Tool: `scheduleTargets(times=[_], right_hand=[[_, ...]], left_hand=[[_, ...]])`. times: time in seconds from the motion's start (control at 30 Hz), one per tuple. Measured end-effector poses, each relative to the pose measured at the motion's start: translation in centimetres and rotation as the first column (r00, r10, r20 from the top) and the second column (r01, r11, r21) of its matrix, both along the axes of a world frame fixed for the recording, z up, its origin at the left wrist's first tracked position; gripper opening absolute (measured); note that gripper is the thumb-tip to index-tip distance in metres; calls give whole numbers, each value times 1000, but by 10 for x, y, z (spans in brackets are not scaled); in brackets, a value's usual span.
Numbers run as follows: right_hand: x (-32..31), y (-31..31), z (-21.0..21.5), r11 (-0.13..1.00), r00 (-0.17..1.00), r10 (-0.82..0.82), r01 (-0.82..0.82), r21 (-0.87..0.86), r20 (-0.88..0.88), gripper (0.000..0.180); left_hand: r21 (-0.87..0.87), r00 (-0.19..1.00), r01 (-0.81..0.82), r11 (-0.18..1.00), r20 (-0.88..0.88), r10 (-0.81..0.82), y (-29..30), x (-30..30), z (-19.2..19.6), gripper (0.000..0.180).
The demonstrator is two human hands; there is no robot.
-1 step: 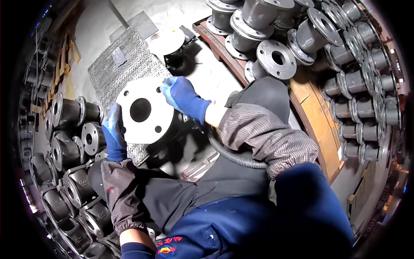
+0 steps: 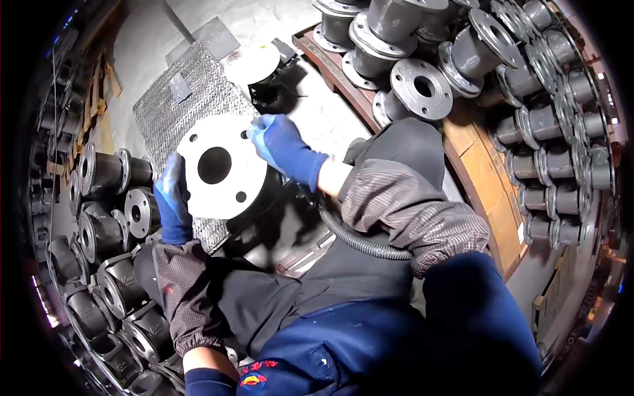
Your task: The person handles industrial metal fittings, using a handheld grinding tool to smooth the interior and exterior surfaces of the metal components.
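Laying the left hand (image 2: 173,201), with fingers extended, along the left rim of a pale, glare-lit flange (image 2: 243,165); impossible to tell whether gripping. Curling the right hand (image 2: 284,148) at the upper right rim, near a bolt hole; likewise impossible to tell whether pinching anything. Showing, between both hands, the flange's upturned face, with a round central bore. Beyond the hands, a textured mat (image 2: 165,109); farther past the right hand, a round disc (image 2: 257,65) on a black base. Below the right hand, a ribbed hose (image 2: 363,245). Flanked left of the left hand by stacked pipes (image 2: 99,231), and right of the right hand by a loaded pallet (image 2: 331,71).
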State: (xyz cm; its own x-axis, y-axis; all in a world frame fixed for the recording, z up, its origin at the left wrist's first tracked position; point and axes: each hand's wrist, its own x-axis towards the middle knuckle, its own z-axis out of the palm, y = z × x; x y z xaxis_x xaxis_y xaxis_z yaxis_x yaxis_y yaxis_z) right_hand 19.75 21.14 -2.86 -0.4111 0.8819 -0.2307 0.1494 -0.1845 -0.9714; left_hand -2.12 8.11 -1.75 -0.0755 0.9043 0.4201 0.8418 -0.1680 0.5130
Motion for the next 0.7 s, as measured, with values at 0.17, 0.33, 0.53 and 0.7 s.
scheduleTargets(times=[0.17,0.33,0.53,0.7], right_hand=[[75,9,77,986,957,-131,154,70,-258,17],[170,38,119,822,874,-434,484,301,-219,25],[263,105,98,526,562,-684,822,220,-465,24],[311,132,63,331,365,-785,930,159,-501,22]], left_hand=[[118,957,232,966,150,-248,57,30,24,44],[302,898,402,864,52,-436,147,167,94,34],[225,504,474,851,724,-472,237,269,71,22],[-24,337,576,817,917,-211,246,336,66,48]])
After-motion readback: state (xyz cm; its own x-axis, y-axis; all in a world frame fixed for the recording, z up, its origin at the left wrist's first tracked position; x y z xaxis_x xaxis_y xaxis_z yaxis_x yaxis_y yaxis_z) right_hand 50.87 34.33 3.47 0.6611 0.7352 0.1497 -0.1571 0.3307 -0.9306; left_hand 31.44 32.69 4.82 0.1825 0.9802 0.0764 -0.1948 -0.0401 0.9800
